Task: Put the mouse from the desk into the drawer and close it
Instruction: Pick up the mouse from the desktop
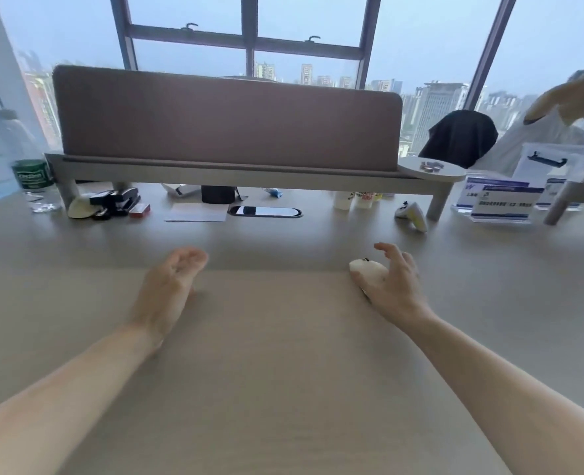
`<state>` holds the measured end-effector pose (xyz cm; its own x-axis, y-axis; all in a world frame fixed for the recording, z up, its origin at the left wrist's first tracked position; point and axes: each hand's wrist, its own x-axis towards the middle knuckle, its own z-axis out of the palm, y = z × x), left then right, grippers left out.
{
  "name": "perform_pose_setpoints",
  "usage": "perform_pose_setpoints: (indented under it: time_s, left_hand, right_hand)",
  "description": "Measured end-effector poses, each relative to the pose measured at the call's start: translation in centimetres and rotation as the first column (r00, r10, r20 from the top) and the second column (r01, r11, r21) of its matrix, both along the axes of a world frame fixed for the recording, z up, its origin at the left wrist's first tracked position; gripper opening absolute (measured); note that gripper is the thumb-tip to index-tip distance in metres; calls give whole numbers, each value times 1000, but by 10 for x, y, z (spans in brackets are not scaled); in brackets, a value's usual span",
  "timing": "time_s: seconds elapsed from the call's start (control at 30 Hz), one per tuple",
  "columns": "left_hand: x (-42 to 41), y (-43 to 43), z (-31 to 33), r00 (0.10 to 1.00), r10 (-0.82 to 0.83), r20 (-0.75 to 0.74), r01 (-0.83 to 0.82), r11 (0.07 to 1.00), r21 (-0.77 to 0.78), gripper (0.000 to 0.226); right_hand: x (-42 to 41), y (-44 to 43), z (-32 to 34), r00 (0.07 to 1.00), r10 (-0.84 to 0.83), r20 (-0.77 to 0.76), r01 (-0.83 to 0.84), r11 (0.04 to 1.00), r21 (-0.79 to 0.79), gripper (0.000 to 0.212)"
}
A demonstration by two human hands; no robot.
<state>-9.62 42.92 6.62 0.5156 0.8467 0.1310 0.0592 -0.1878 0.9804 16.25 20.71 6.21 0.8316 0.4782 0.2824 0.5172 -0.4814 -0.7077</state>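
Observation:
A white mouse [364, 270] lies on the beige desk [266, 337], right of centre. My right hand [395, 279] is over its right side, fingers spread and arched, thumb side against the mouse; the fingers are not closed around it. My left hand [170, 286] rests on its edge on the desk left of centre, fingers loosely curled, holding nothing. No drawer is in view.
A padded divider [229, 121] on a raised shelf [249, 173] spans the back. Under it lie a black stapler [115, 200], a paper sheet [196, 212], a cable grommet [265, 211] and small bottles [355, 199]. Sign holders [501, 202] stand far right; another person's hand [571, 97] shows upper right.

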Motion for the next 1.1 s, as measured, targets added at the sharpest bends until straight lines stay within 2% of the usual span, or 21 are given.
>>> perform_pose_setpoints:
  time_s: [0.13, 0.27, 0.43, 0.57, 0.7, 0.83, 0.97, 1.1]
  left_hand:
    - [16, 7, -10, 999, 37, 18, -38, 999, 29, 38]
    - [22, 7, -16, 995, 100, -8, -98, 989, 114, 41]
    - [28, 3, -20, 995, 56, -80, -40, 981, 188, 37]
    - [28, 1, -20, 992, 37, -122, -14, 983, 185, 39]
    - [28, -1, -13, 992, 70, -109, -53, 987, 150, 30]
    - [43, -27, 1, 998, 66, -24, -64, 996, 54, 20]
    - [75, -97, 18, 987, -142, 74, 152, 976, -156, 17]
    - [108, -183, 29, 924, -348, 158, 382, 864, -329, 23]
  right_hand:
    - [14, 7, -9, 987, 46, 156, -20, 986, -164, 72]
    - [17, 9, -18, 986, 66, 153, -37, 982, -187, 63]
    - [16, 10, -23, 979, 72, 193, -35, 981, -191, 52]
    - [16, 4, -20, 977, 53, 207, -22, 989, -147, 49]
    - [11, -7, -8, 991, 14, 136, -15, 1000, 9, 42]
    - [-1, -32, 9, 999, -46, 13, 43, 985, 165, 39]
    - [-20, -78, 24, 997, -70, -18, 72, 967, 244, 40]
    - [-37, -145, 37, 989, -140, 41, 127, 965, 231, 42]
